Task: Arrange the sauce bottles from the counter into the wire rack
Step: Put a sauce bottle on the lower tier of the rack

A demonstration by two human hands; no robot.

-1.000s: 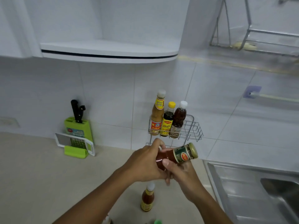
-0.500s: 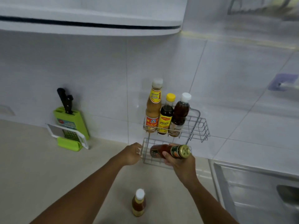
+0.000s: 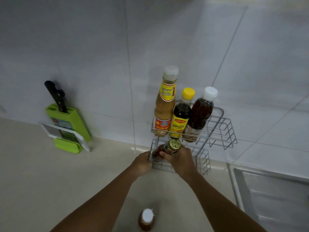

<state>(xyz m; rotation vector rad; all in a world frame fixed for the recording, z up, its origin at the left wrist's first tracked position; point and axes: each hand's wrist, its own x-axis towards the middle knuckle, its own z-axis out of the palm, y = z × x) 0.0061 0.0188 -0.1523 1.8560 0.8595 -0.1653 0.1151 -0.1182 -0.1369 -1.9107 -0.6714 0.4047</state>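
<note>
The right hand [image 3: 179, 159] grips a gold-lidded bottle [image 3: 168, 147] by its neck, tilted, its base inside the lower tier of the wire rack [image 3: 222, 131]; the lid's print is too blurred to read. The left hand [image 3: 142, 163] is closed on the lower tier's left front wire.

On the upper tier three bottles stand touching in a row at the left end. The tall tan sauce bottle [image 3: 164, 106] bears a yellow collar with Thai script and a red "1". The yellow-capped dark bottle [image 3: 181, 116] has a yellow label with a red oval logo in Thai. The white-capped brown bottle [image 3: 200, 113] carries a pale, illegible label. The tier's right end, toward three o'clock, lies open.

At six o'clock a small white-capped bottle [image 3: 146, 220] stands on the counter [image 3: 50, 190] between the forearms. A green knife block [image 3: 70, 124] leans at nine o'clock; the sink [image 3: 275, 190] sits at four o'clock.
</note>
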